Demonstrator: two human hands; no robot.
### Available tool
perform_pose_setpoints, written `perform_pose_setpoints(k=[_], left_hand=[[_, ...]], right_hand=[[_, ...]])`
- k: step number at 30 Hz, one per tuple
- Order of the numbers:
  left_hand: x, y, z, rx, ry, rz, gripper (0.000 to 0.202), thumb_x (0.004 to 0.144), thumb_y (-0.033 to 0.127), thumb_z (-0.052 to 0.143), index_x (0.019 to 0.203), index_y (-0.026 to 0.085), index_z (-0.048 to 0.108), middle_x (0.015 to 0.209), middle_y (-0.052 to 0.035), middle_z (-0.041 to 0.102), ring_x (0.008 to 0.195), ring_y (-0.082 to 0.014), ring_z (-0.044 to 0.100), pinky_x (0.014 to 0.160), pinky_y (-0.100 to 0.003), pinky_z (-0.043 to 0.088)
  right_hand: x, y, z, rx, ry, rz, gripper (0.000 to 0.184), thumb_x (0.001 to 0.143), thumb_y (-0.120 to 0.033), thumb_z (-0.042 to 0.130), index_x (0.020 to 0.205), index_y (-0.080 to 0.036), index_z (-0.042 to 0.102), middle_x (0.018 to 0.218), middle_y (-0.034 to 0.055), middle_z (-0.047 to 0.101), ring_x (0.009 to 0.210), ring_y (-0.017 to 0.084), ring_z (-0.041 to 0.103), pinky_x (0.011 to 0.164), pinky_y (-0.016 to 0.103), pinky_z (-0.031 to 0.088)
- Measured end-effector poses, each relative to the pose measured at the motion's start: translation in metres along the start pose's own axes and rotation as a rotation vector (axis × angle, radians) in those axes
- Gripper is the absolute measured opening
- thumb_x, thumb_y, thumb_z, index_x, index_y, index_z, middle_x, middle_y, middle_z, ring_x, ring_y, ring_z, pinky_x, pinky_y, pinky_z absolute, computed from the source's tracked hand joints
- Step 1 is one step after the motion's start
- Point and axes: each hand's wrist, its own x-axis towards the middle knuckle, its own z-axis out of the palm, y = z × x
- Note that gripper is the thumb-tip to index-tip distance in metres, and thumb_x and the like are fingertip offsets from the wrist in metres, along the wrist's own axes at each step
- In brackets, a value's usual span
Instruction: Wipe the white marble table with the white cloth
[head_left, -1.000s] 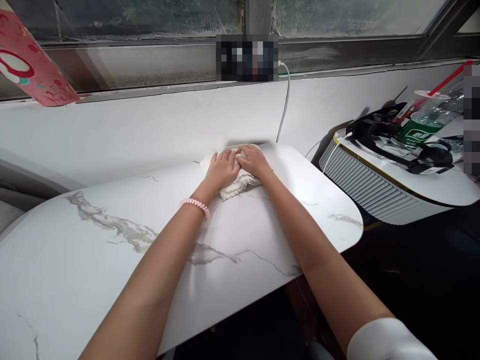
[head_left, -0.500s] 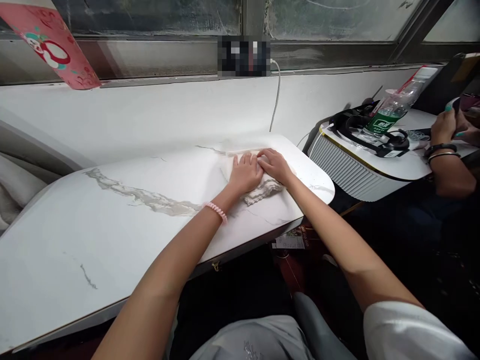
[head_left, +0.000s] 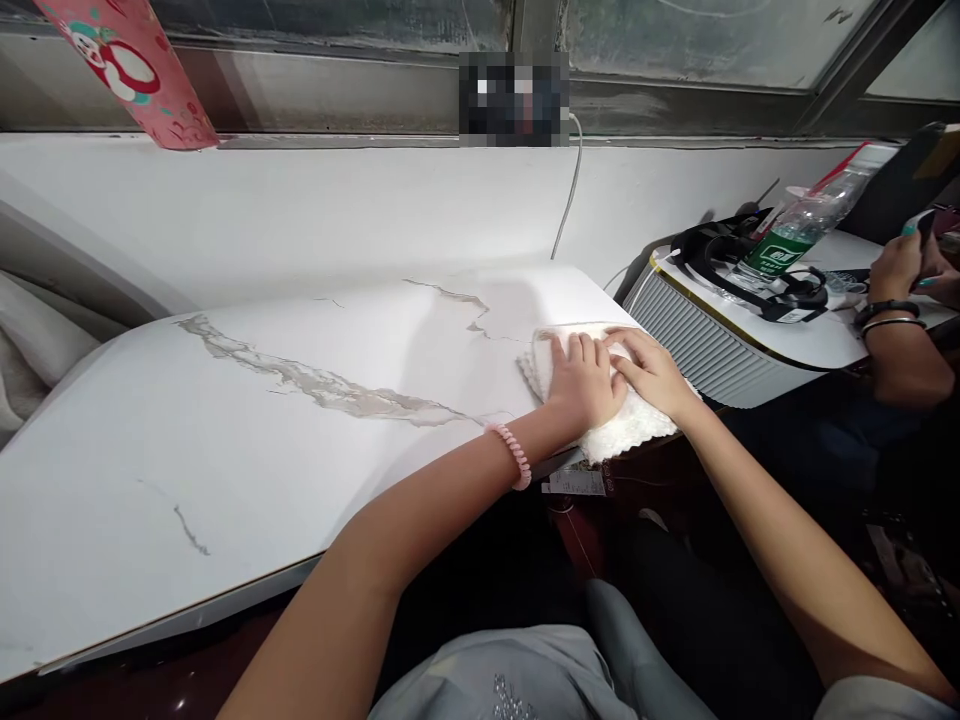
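A white, fluffy-edged cloth lies folded at the right end of the white marble-patterned tabletop. Its lower edge reaches past the table's front edge. My left hand presses flat on the cloth, fingers stretched and slightly apart. Beside it, on the cloth's far right part, rests my right hand, its fingers extended and a little bent, close to the left fingers. Both palms face down, so their undersides are hidden. A pink coil band circles my left wrist.
A ribbed white side table at right bears a green-labelled plastic bottle and black headgear. Another person's hands hold a phone there. A white cable runs down the wall. A pink patterned strip hangs upper left.
Both hands have slid the cloth to the right and towards me, from mid-table to the front right edge. The cloth now lies flatter and more spread out.
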Motion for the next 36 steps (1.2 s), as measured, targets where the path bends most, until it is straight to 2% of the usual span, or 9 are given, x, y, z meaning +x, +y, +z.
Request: perform_pose_setpoints(k=[4, 8, 11, 14, 17, 24, 30, 36], left_hand=[[0.016, -0.014, 0.007, -0.032, 0.052, 0.029, 0.055, 0.097, 0.037, 0.034, 0.136, 0.000, 0.046, 0.141, -0.0232, 0.050, 0.132, -0.0345, 0.041, 0.113, -0.056, 0.024], [0.038, -0.038, 0.011, -0.070, 0.052, 0.005, 0.053, 0.096, 0.034, 0.033, 0.136, 0.002, 0.046, 0.138, -0.0216, 0.052, 0.130, -0.0323, 0.042, 0.114, -0.054, 0.021], [0.058, -0.060, 0.011, -0.094, 0.005, -0.029, 0.052, 0.096, 0.034, 0.034, 0.137, 0.004, 0.046, 0.140, -0.0205, 0.050, 0.133, -0.0310, 0.040, 0.116, -0.053, 0.019], [0.074, -0.086, 0.009, -0.107, -0.083, -0.078, 0.056, 0.098, 0.038, 0.033, 0.143, 0.006, 0.040, 0.148, -0.0192, 0.043, 0.140, -0.0295, 0.033, 0.119, -0.051, 0.014], [0.083, -0.115, 0.005, -0.117, -0.130, -0.123, 0.059, 0.099, 0.040, 0.027, 0.147, 0.006, 0.034, 0.154, -0.0176, 0.036, 0.144, -0.0276, 0.027, 0.120, -0.049, 0.010], [0.100, -0.174, 0.000, -0.090, -0.106, -0.221, 0.057, 0.098, 0.041, 0.026, 0.145, 0.011, 0.038, 0.154, -0.0139, 0.037, 0.145, -0.0246, 0.028, 0.121, -0.045, 0.011], [0.120, -0.199, 0.006, -0.101, -0.030, -0.250, 0.051, 0.098, 0.037, 0.028, 0.140, 0.012, 0.045, 0.146, -0.0127, 0.047, 0.138, -0.0239, 0.037, 0.120, -0.045, 0.015], [0.132, -0.209, 0.012, -0.077, 0.033, -0.248, 0.046, 0.098, 0.037, 0.032, 0.133, 0.014, 0.050, 0.140, -0.0135, 0.052, 0.134, -0.0258, 0.042, 0.118, -0.046, 0.020]], right_hand=[[0.019, 0.009, 0.008, -0.064, 0.017, 0.013, 0.020, 0.082, -0.031, 0.048, 0.096, -0.024, 0.060, 0.110, 0.0077, 0.066, 0.110, 0.030, 0.058, 0.100, 0.051, 0.041], [0.051, 0.022, 0.024, -0.108, 0.047, 0.011, 0.020, 0.080, -0.032, 0.046, 0.093, -0.024, 0.059, 0.105, 0.0081, 0.067, 0.106, 0.031, 0.058, 0.098, 0.052, 0.042], [0.081, 0.033, 0.040, -0.120, 0.062, -0.007, 0.019, 0.080, -0.031, 0.046, 0.091, -0.023, 0.059, 0.104, 0.0086, 0.067, 0.105, 0.030, 0.059, 0.097, 0.050, 0.042], [0.111, 0.039, 0.059, -0.103, 0.054, -0.013, 0.018, 0.080, -0.031, 0.047, 0.090, -0.024, 0.059, 0.103, 0.0082, 0.067, 0.104, 0.029, 0.058, 0.097, 0.048, 0.042], [0.139, 0.038, 0.079, -0.082, 0.037, -0.023, 0.019, 0.081, -0.030, 0.047, 0.092, -0.024, 0.060, 0.105, 0.0078, 0.066, 0.105, 0.029, 0.057, 0.098, 0.047, 0.041], [0.201, 0.024, 0.120, -0.057, -0.002, -0.003, 0.023, 0.077, -0.029, 0.047, 0.092, -0.022, 0.062, 0.101, 0.0091, 0.066, 0.101, 0.030, 0.057, 0.094, 0.046, 0.043], [0.234, 0.028, 0.133, -0.023, -0.013, -0.001, 0.021, 0.078, -0.030, 0.047, 0.091, -0.023, 0.062, 0.101, 0.0083, 0.066, 0.102, 0.029, 0.058, 0.094, 0.045, 0.044], [0.248, 0.041, 0.141, -0.044, -0.002, -0.033, 0.022, 0.079, -0.030, 0.047, 0.092, -0.023, 0.062, 0.102, 0.0079, 0.068, 0.103, 0.029, 0.058, 0.095, 0.046, 0.045]])
